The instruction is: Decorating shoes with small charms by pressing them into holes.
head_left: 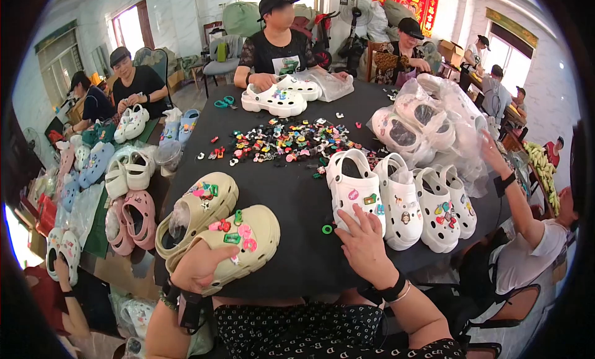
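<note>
The landmark is a loose heap of glossy charms point(291, 139), small moulded shapes in many colours scattered on a matte black tabletop point(297, 235). Nearer the wearer than the heap and to its left sits a beige clog point(257, 263), smooth and foam-like, with a rounded toe, round holes and pink and green charms. The left hand point(204, 267) is at this clog, thumb laid across its upper; the other fingers are mostly hidden, so I cannot tell how tightly they close. Its mate point(197, 205) lies just beside it, with crinkled clear film inside. On the near right of the heap, the right hand point(364, 242) rests spread fingers on a white clog point(354, 184), flat against the toe without closing around it. A small green ring point(327, 229) lies on the heap's near side. Right of the heap, wrinkled transparent plastic point(462, 151) wraps more white clogs point(403, 128).
</note>
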`<state>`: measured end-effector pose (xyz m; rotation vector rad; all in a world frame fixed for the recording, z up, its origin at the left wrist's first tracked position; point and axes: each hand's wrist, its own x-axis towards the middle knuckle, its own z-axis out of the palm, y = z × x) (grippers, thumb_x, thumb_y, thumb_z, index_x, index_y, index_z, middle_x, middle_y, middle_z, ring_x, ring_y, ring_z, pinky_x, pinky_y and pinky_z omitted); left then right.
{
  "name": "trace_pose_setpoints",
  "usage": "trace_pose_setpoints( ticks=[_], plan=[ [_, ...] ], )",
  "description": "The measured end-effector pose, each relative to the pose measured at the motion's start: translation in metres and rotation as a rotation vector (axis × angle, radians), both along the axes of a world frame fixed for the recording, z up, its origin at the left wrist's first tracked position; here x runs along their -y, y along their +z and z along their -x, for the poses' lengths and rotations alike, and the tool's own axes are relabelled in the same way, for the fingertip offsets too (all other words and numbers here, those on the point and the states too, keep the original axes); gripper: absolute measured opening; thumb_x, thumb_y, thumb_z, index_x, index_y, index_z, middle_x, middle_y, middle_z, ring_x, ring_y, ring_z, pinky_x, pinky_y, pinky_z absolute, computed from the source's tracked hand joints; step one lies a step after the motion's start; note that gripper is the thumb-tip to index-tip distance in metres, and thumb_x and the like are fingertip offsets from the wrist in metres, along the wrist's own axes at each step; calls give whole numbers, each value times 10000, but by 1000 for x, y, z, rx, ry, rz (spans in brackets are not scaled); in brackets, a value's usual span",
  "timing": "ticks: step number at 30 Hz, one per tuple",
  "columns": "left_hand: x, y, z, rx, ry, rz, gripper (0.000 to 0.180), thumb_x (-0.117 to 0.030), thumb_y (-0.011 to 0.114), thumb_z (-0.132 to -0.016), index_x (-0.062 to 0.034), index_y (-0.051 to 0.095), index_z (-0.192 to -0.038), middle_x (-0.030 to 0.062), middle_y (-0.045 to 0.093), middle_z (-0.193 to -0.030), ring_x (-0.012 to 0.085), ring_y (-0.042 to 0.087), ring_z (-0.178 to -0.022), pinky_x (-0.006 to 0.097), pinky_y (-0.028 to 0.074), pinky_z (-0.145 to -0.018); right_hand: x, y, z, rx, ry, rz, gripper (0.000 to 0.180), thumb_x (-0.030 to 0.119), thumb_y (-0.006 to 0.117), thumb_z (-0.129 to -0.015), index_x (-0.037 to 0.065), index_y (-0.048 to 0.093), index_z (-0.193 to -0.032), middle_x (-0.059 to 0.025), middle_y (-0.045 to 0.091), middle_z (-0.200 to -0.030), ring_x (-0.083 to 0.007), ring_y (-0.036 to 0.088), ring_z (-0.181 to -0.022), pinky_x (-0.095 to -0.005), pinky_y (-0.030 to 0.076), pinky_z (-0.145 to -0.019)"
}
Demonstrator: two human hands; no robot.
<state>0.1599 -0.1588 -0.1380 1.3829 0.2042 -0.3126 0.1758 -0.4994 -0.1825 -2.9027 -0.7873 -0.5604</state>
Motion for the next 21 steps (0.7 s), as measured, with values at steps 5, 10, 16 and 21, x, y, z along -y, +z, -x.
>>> trace_pose_setpoints(
  ticks=[5,10,16,21],
  plan=[
    [-6,-11,14,-16,113,274,522,83,627,-853,21,488,-1353,138,629,-1244,243,644,-1107,370,560,-910,-5,4,-7,-59,-21,-7,328,110,720,-726,74,669,-1048,-105,474,-1420,-364,330,-1392,-529,266,-1115],
    [1,-10,22,48,207,208,545,109,649,-829,4,484,-1338,135,616,-1252,262,648,-1097,403,555,-944,-8,24,-8,-128,-13,22,374,89,761,-715,70,662,-1076,-112,506,-1397,-365,353,-1371,-535,280,-1090],
    [-4,-21,28,38,165,152,492,8,643,-885,12,487,-1351,101,612,-1276,219,633,-1106,375,537,-941,-11,28,-15,-133,22,29,399,82,752,-738,72,645,-1122,-132,528,-1337,-375,377,-1330,-531,282,-1098],
    [-6,-20,30,9,178,314,491,-13,640,-897,19,475,-1358,124,606,-1277,236,639,-1100,394,550,-927,-20,35,-18,-97,49,42,365,85,749,-751,75,639,-1098,-134,541,-1307,-369,390,-1316,-561,298,-1086]
  ],
)
